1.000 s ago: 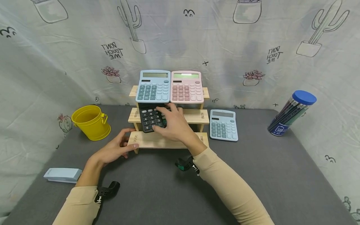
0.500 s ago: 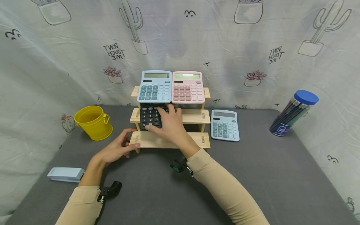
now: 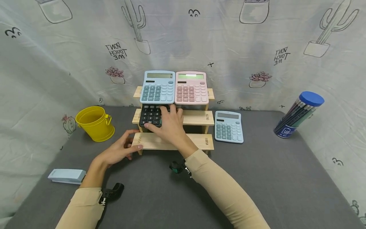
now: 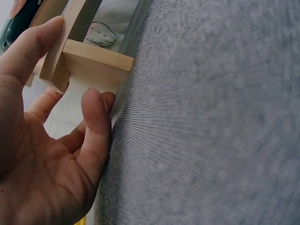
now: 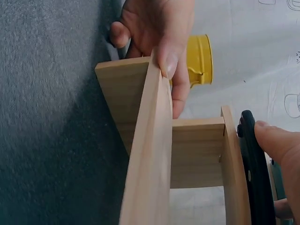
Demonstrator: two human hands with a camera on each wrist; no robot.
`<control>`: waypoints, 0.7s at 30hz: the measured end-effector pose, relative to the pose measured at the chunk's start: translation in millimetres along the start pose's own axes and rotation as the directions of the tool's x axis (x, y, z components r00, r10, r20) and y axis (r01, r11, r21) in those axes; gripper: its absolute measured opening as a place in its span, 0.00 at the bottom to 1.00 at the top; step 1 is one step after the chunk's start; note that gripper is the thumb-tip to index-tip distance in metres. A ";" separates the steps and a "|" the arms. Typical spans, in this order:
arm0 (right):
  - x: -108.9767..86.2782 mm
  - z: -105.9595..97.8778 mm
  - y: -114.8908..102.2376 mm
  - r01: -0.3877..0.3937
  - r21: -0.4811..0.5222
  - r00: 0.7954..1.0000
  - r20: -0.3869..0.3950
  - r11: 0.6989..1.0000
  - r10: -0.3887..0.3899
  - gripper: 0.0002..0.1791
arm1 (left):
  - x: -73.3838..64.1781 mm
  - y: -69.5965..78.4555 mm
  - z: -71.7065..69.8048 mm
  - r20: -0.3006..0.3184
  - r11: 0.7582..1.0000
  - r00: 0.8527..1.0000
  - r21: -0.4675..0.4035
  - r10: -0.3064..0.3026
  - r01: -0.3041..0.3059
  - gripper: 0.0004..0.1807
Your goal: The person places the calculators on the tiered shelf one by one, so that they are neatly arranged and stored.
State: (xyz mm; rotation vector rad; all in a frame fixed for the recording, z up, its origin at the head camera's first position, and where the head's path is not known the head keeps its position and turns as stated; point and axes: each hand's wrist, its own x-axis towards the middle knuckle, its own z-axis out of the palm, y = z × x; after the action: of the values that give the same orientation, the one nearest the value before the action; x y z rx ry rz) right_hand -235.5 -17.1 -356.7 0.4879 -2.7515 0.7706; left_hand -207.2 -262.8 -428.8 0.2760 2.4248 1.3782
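Note:
A three-tier wooden stand (image 3: 151,143) is at the middle of the table. My left hand (image 3: 118,152) grips the left end of its lowest shelf, with the thumb (image 5: 168,61) on the shelf's front edge and other fingers behind. On the middle shelf lies a black calculator (image 3: 150,116), tilted with its keys facing me. My right hand (image 3: 172,125) holds this calculator, thumb at its lower edge and fingers near its upper right, hiding its right side. In the right wrist view the black calculator (image 5: 255,168) appears edge-on at the shelf.
A blue calculator (image 3: 157,87) and a pink calculator (image 3: 191,88) lean side by side on the top shelf. Right of the stand lies another light blue calculator (image 3: 228,127). A yellow bucket (image 3: 95,124), a light blue stapler (image 3: 67,176) and a blue-capped pencil tube (image 3: 297,114) stand around.
My right hand has shifted the black calculator slightly left and back onto the middle shelf, so its lower edge no longer hangs over the lowest shelf. My left hand keeps its hold.

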 end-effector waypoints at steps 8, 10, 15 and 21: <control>0.0 4.2 0.3 -0.011 0.046 1.000 0.014 0.999 0.010 0.49 | 0.2 -1.3 0.7 -0.001 1.000 1.000 -0.001 -0.001 0.001 0.43; -1.4 3.3 2.2 -0.001 0.057 1.000 0.031 0.998 -0.001 0.49 | -0.8 -2.0 0.8 0.000 1.000 1.000 -0.001 -0.002 0.002 0.43; -9.3 -5.9 10.0 0.069 0.074 0.992 0.099 0.995 -0.076 0.48 | -2.5 -1.6 -0.9 0.002 1.000 1.000 -0.016 0.006 -0.006 0.44; -27.6 -24.3 23.7 0.122 0.100 0.976 0.171 0.987 -0.138 0.48 | -1.5 -0.2 -1.3 -0.002 1.000 1.000 -0.022 0.000 0.000 0.45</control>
State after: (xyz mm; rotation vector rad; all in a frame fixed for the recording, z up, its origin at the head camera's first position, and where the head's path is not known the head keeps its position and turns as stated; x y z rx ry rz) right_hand -215.9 22.0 -356.1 0.7830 -2.8196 0.8577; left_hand -206.3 -264.4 -428.0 0.2692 2.4096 1.4050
